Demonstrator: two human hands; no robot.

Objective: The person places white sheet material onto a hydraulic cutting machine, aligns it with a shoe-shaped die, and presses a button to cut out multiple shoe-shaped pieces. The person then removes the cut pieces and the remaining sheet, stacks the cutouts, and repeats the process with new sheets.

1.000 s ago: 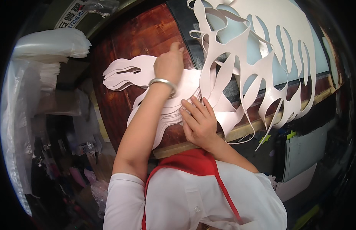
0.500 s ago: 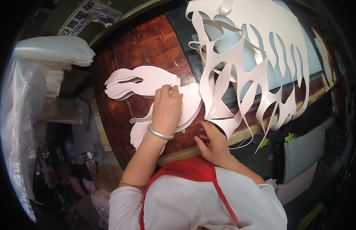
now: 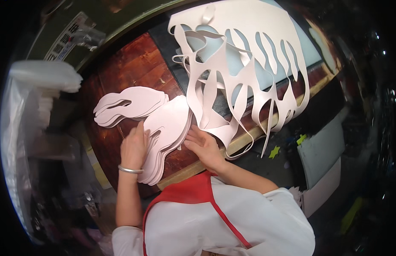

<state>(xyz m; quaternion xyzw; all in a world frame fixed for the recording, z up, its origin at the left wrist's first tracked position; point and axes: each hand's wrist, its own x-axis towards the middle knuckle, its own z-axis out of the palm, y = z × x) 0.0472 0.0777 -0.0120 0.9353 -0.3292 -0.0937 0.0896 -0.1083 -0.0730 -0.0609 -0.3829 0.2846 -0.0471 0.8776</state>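
A stack of pale pink cut-out pieces, each forked with rounded lobes, lies on the dark red wooden table between my hands. My left hand rests against the stack's left side, fingers stretched forward along its edge and not wrapped round it. On the opposite side, my right hand has its fingers apart, the tips at the right edge of the stack. A second stack of the same pieces lies just beyond, to the left. Both my palms face inward and are partly hidden.
A pale pink cut-out sheet, full of holes and loose strips, lies over a light blue board to the right and hangs past the table's front edge. Clear plastic bags hang at the left. Grey sheets stand below right.
My left hand has gone from the top of the near stack to its left side, uncovering the pieces. My right hand has come up to its right edge. The whole view has shifted.
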